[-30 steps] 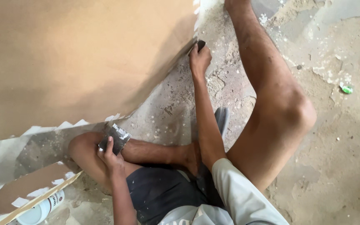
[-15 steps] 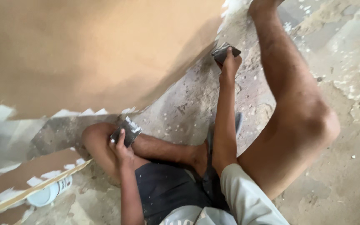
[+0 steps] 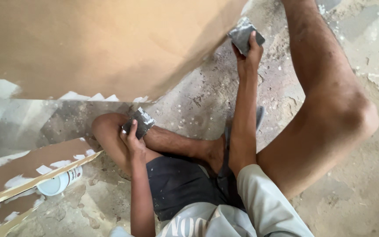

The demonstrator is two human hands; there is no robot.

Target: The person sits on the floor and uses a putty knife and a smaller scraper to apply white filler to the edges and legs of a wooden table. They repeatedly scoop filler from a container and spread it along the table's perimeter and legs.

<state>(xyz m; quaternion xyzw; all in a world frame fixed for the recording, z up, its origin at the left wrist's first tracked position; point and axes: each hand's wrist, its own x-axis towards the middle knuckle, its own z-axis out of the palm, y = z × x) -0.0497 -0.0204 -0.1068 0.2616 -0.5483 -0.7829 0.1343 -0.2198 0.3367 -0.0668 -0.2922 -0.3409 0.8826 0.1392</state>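
two grips closed on putty blades, right hand (image 3: 247,55) with its blade (image 3: 244,34) now higher, left hand (image 3: 133,142) unmoved

my right hand (image 3: 247,56) grips a grey, putty-smeared flat metal scraper blade (image 3: 244,34), dull and streaked. my left hand (image 3: 133,141) holds a second grey putty-crusted metal blade (image 3: 139,122), equally matt. the large tan board (image 3: 101,44) looks smooth and matt. the grey concrete floor (image 3: 352,193) is rough, dusty, flecked white.
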